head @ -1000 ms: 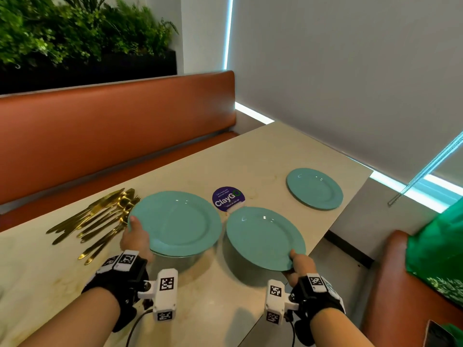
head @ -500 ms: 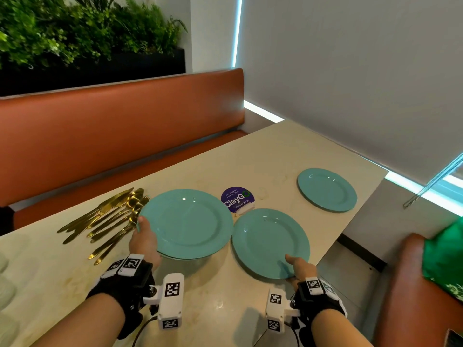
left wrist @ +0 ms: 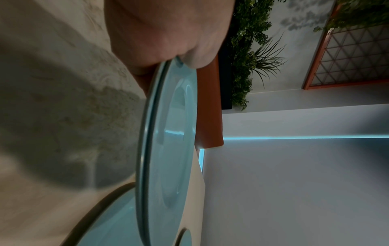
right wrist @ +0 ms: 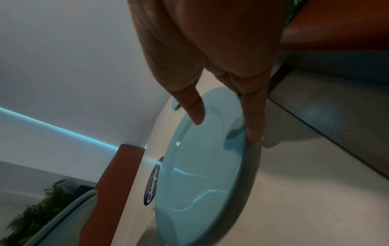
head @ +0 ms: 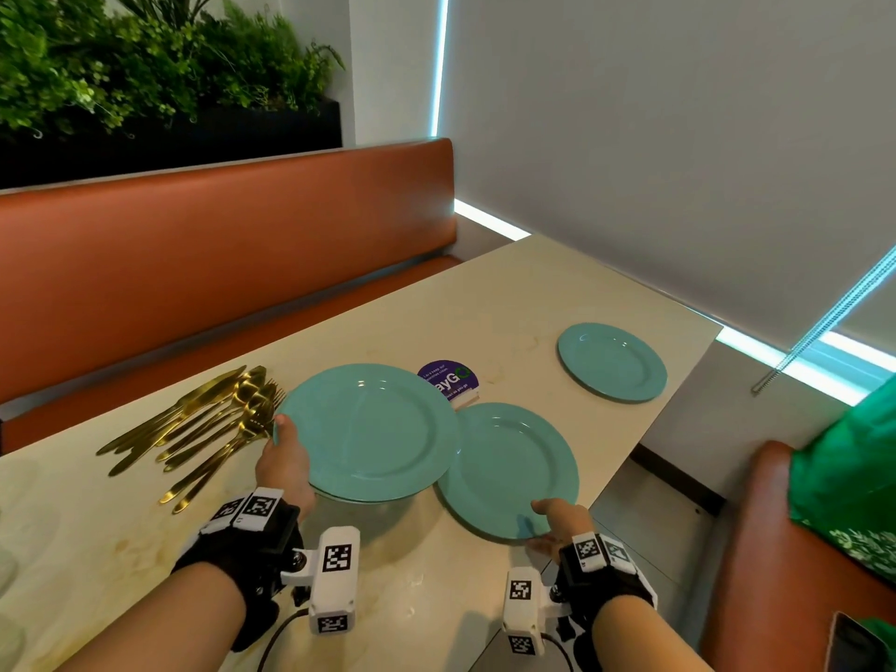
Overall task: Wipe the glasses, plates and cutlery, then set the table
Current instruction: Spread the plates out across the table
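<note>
My left hand [head: 285,446] grips the left rim of a teal plate stack [head: 373,429], thumb on top, held a little above the table [head: 436,599]. The left wrist view shows two stacked rims of that stack [left wrist: 168,149] under my thumb. A single teal plate [head: 509,468] lies flat near the table's right edge. My right hand [head: 545,521] is at its near rim. In the right wrist view a straight finger [right wrist: 254,131] touches the rim of this plate [right wrist: 200,166] and the thumb hovers above it. A third teal plate [head: 612,362] lies farther right. Gold cutlery [head: 194,429] lies to the left.
A purple round sticker [head: 448,380] sits on the table behind the plates, partly covered by the held stack. An orange bench [head: 218,259] runs along the far side. A green bag [head: 853,468] and a phone [head: 858,642] lie on the right seat.
The right plate has come down from the air onto the table and my right hand's grip has loosened. The left stack has shifted right, now overlapping the sticker and the right plate's rim.
</note>
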### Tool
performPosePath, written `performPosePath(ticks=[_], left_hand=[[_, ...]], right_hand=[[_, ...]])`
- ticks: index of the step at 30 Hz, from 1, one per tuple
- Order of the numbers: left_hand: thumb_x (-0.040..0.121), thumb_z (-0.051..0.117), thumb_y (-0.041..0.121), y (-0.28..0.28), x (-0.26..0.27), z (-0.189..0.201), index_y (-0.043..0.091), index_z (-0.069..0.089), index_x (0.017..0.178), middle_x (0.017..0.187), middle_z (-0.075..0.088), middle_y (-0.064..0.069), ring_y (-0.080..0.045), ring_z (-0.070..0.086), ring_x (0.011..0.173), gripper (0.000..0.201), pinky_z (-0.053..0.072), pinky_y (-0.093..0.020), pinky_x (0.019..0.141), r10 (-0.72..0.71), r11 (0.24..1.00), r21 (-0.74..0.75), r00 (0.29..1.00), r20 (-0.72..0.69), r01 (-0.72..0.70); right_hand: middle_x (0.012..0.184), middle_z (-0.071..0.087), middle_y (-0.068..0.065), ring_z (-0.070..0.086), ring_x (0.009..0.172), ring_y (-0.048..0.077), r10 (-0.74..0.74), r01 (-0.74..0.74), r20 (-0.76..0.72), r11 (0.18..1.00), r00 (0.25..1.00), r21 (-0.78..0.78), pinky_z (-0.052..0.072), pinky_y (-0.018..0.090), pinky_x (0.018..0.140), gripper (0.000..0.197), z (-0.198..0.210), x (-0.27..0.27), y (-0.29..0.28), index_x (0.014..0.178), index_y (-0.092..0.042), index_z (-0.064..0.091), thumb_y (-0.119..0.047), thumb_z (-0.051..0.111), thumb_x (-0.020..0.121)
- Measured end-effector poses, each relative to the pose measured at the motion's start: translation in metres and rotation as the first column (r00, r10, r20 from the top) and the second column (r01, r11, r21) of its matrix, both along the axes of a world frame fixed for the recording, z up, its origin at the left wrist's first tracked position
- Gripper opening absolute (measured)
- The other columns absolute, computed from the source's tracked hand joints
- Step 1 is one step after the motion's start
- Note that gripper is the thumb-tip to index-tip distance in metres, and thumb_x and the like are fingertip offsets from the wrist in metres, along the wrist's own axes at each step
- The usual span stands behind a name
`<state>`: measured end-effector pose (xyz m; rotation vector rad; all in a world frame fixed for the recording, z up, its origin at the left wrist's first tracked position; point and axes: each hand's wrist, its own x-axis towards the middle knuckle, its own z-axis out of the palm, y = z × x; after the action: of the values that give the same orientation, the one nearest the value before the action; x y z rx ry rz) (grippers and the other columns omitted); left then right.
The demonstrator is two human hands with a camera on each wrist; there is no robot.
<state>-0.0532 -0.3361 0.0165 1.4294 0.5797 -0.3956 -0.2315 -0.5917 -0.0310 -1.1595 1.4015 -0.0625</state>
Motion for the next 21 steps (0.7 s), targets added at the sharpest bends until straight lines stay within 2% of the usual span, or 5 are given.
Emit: performPosePath(ticks=[8,12,14,17,21], left_hand=[[0.091,0.035,0.064,-0.005,-0.001,0.008,0.02,0.045,0.137,0.128,0.059,-0.013,-0.034,0.061,0.108,0.065,0.051,-0.047,0.092,-0.034,0.998,-0.048,0.999,0.003,0.034],[0.088,0.038,0.067,-0.009,0.003,0.013,0.02,0.046,0.136,0.126,0.061,-0.013,-0.034,0.063,0.104,0.068,0.052,-0.05,0.09,-0.06,0.992,-0.111,0.998,0.0,0.059],[0.087,0.04,0.067,-0.014,0.009,0.014,0.02,0.046,0.136,0.125,0.062,-0.011,-0.034,0.064,0.102,0.067,0.052,-0.052,0.089,-0.089,0.984,-0.156,0.996,0.003,0.088],[0.082,0.043,0.07,-0.028,0.021,0.015,0.021,0.05,0.132,0.121,0.065,-0.009,-0.034,0.066,0.099,0.071,0.051,-0.056,0.089,-0.154,0.967,-0.203,0.988,0.007,0.152],[0.093,0.045,0.051,-0.054,0.037,0.024,0.02,0.056,0.117,0.106,0.068,-0.01,-0.033,0.067,0.095,0.041,0.051,-0.054,0.089,-0.223,0.944,-0.234,0.972,0.07,0.233]], right_hand=[[0.109,0.053,0.022,0.06,0.088,0.038,0.179,-0.182,-0.105,0.983,0.978,-0.019,0.054,0.047,0.079,0.046,0.021,-0.001,0.007,0.127,0.005,0.045,-0.007,0.061,0.085],[0.125,0.056,0.019,0.056,0.11,0.034,0.252,-0.299,-0.239,0.936,0.938,-0.187,0.049,0.04,0.094,0.05,0.049,0.011,0.007,0.128,0.004,0.048,-0.023,0.061,0.087],[0.116,0.055,0.016,0.056,0.104,0.031,0.275,-0.284,-0.074,0.939,0.959,-0.193,0.052,0.042,0.088,0.049,0.068,0.025,0.013,0.123,0.001,0.051,-0.033,0.059,0.089],[0.106,0.054,0.011,0.055,0.094,0.026,0.286,-0.279,0.213,0.958,0.934,-0.063,0.054,0.039,0.077,0.036,0.099,0.053,0.024,0.109,-0.011,0.051,-0.043,0.052,0.092],[0.09,0.063,0.006,0.06,0.074,0.019,0.329,-0.31,0.278,0.944,0.903,-0.11,0.052,0.031,0.058,0.026,0.11,0.098,0.014,0.11,-0.008,0.056,-0.027,0.053,0.094]])
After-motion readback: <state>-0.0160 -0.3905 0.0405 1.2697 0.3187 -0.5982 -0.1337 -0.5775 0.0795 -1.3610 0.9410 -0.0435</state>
